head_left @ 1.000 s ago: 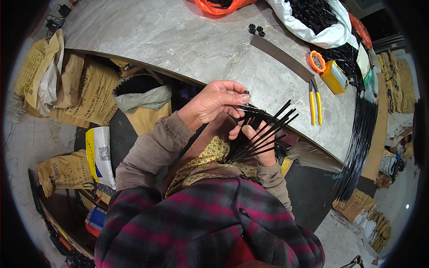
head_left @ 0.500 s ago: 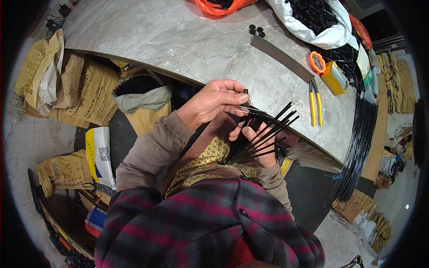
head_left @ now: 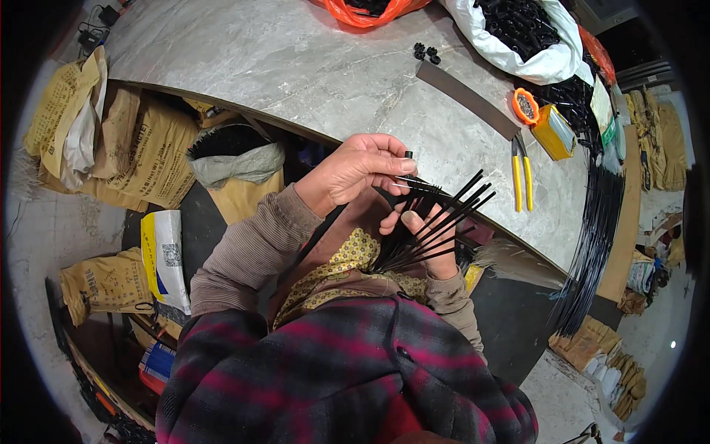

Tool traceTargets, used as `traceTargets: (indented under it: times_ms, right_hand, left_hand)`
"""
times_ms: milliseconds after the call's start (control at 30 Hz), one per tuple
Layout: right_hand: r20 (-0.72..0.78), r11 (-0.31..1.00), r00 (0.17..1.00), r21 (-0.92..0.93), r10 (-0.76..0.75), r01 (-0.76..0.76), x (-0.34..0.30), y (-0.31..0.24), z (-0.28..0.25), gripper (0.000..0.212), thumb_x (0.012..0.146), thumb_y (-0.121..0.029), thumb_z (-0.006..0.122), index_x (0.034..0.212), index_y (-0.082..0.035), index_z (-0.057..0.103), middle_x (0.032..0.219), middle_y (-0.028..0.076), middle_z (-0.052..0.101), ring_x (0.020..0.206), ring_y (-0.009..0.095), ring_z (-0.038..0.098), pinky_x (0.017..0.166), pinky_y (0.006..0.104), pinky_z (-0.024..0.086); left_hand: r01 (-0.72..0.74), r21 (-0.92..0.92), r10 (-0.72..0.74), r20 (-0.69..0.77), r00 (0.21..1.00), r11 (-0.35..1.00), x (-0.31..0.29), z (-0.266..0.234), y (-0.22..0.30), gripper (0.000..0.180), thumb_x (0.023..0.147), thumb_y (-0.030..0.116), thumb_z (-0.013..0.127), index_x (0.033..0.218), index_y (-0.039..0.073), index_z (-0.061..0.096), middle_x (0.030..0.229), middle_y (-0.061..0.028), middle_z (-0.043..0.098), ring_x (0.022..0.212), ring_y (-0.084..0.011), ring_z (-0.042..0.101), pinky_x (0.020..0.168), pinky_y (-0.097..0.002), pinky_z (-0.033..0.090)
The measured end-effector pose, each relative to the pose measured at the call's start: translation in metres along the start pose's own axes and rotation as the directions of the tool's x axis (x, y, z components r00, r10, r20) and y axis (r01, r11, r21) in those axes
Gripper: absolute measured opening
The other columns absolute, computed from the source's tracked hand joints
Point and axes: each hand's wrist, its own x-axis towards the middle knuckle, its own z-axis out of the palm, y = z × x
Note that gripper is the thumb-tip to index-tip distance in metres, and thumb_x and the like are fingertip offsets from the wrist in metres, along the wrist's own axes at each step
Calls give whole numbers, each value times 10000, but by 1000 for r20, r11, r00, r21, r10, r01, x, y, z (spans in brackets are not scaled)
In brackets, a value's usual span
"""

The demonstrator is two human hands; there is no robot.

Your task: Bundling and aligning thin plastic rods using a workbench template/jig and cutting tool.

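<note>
Above my lap, my left hand (head_left: 359, 169) is closed, with thumb and fingers pinching a thin rod (head_left: 423, 186) that slants toward the right. A short black cylinder-shaped end (head_left: 409, 155) sticks up just past the thumb; whether it belongs to the rod, I cannot tell. Lower and to the right, my right hand (head_left: 441, 260) is closed around a bundle of slim black rods (head_left: 460, 210). Their thicker tips fan out to the upper right, and their other ends run down toward the patterned yellow cloth (head_left: 353, 251) on my lap. The right fingers are partly hidden behind the rods.
A grey marbled table (head_left: 296, 66) lies ahead. On it are yellow-handled pliers (head_left: 522, 177), a dark flat strip (head_left: 470, 100), an orange dish of small metal pieces (head_left: 526, 106), a yellow box (head_left: 554, 132), and a white sack (head_left: 481, 44) of black parts. Long black rods (head_left: 592, 244) hang at the right edge.
Both hands stay almost in place. My left thumb and the thin rod have shifted very slightly; the bundle in my right hand looks the same.
</note>
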Motion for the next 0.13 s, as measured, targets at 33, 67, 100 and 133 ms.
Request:
traceTargets:
  times_ms: [33, 67, 100, 133]
  right_hand:
    - [2, 1000, 1000, 5, -4, 4, 0, 0, 0, 228, 991, -90, 634, 1138, 84, 630, 921, 166, 738, 838, 242, 740, 780, 348, 613]
    - [2, 1000, 1000, 4, -3, 3, 0, 1, 0, 228, 991, -90, 634, 1138, 84, 630, 921, 166, 738, 838, 242, 740, 780, 348, 613]
    - [0, 1000, 1000, -5, -4, 4, 0, 1, 0, 230, 991, -93, 636, 1142, 80, 631, 922, 167, 739, 840, 242, 740, 782, 347, 613]
    - [-2, 1000, 1000, -13, -5, 5, 0, 2, -1, 232, 991, -96, 637, 1147, 76, 632, 924, 169, 739, 843, 242, 741, 783, 346, 613]
  left_hand:
    - [0, -1, 0, 0, 1000, 1000, 0, 0, 0, 196, 942, 70, 723, 1103, 4, 632, 1004, -106, 718, 811, -177, 737, 695, -262, 619]
    - [-2, -6, 2, 2, 1000, 1000, 1, -1, -1, 233, 927, 86, 746, 1108, 1, 627, 998, -106, 715, 810, -195, 744, 697, -271, 625]
    - [-4, -11, 4, 4, 1000, 1000, 1, -2, -3, 270, 913, 103, 770, 1113, -1, 622, 991, -107, 713, 808, -214, 751, 699, -279, 630]
    - [-4, -12, 4, 4, 1000, 1000, 1, -2, -3, 270, 913, 103, 770, 1113, -1, 622, 991, -107, 713, 808, -214, 751, 699, -279, 630]
